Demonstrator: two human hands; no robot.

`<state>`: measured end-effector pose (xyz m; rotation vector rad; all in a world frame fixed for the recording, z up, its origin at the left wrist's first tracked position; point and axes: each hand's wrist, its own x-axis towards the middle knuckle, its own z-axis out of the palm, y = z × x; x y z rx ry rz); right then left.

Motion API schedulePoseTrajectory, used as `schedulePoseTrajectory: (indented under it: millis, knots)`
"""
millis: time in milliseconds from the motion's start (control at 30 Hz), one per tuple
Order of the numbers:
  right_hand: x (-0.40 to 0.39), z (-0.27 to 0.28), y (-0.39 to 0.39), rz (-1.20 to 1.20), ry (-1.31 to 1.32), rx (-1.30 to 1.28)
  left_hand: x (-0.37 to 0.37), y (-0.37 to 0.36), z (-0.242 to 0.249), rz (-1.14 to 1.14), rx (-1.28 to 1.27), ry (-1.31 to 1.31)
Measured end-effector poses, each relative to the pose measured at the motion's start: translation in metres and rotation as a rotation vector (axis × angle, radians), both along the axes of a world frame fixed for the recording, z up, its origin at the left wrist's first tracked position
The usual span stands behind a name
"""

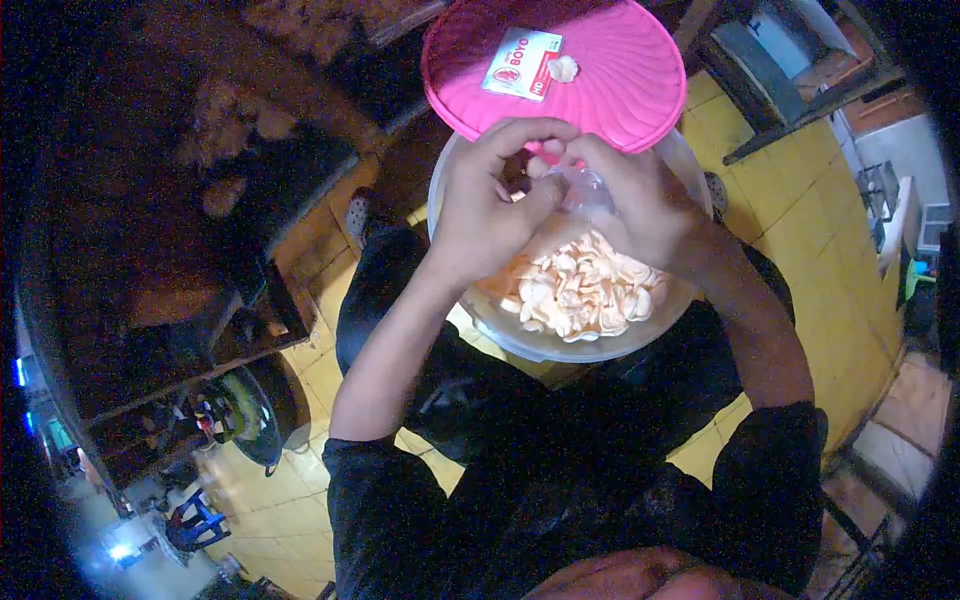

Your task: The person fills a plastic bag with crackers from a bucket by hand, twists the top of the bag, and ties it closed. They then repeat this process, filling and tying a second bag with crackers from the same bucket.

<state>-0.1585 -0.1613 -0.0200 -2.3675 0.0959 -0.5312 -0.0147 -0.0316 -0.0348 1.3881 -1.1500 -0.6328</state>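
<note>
While the left hand (500,200) and right hand (640,205) pinch a clear plastic bag (588,192) between closed fingers, pale chips (580,290) lie heaped below in a translucent tub (545,352), the pink lid (625,75) beyond.

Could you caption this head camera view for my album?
Left hand and right hand hold a clear bag over a tub of pale pieces, a pink lid beyond.

Toward twelve o'clock, the top edge crops the pink lid (625,75); the fine print on its label (520,65) is illegible. The left hand (495,200) and right hand (645,205) partly hide the clear plastic (585,190). Near three o'clock, a green object (912,280) is too small to identify.
</note>
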Motion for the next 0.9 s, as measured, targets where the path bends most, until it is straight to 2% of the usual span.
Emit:
schedulePoseTrajectory:
  millis: [67,133,200,233,267,333,400,467,500,533,600,733,800,900]
  knots:
    - [-0.001,-0.003,-0.008,-0.003,0.067,0.019,-0.003,-0.007,-0.011,-0.003,-0.052,0.003]
    - [-0.001,-0.012,-0.015,0.164,0.013,0.135,-0.005,-0.008,-0.012,-0.003,-0.109,0.01]
    - [-0.006,-0.017,-0.01,0.132,0.057,0.152,-0.001,-0.003,-0.009,0.019,0.084,-0.024]
    - [-0.007,-0.021,-0.006,0.099,0.1,0.172,0.002,-0.001,-0.007,0.015,0.09,-0.026]
    - [-0.012,-0.027,-0.008,0.097,0.1,0.177,0.005,0.0,-0.006,0.081,0.17,-0.126]
    - [-0.031,-0.045,-0.018,0.117,0.6,-0.116,0.006,0.001,-0.004,0.15,0.252,-0.224]
    - [-0.049,-0.068,-0.016,0.181,0.959,-0.292,0.003,0.001,-0.001,0.308,0.029,-0.17]
    - [-0.041,-0.054,0.005,0.204,1.333,-0.227,0.004,0.003,0.002,0.301,0.038,-0.121]
    - [-0.051,-0.065,0.011,0.185,1.198,-0.266,0.009,0.006,-0.001,0.234,0.058,-0.291]
    - [-0.062,-0.077,0.01,0.186,1.203,-0.267,0.011,0.007,-0.004,0.169,0.078,-0.46]
    - [-0.076,-0.092,0.007,0.358,0.387,-0.755,0.012,0.007,-0.009,0.138,0.143,-0.419]
    - [-0.078,-0.105,0.006,0.254,0.413,-0.692,0.009,0.004,-0.012,0.129,0.234,-0.362]
    - [-0.082,-0.107,0.001,0.263,0.034,-0.649,0.005,0.001,-0.008,0.121,0.213,-0.343]
    - [-0.079,-0.104,-0.003,0.32,0.036,-0.74,0.0,-0.002,-0.006,0.133,0.192,-0.317]
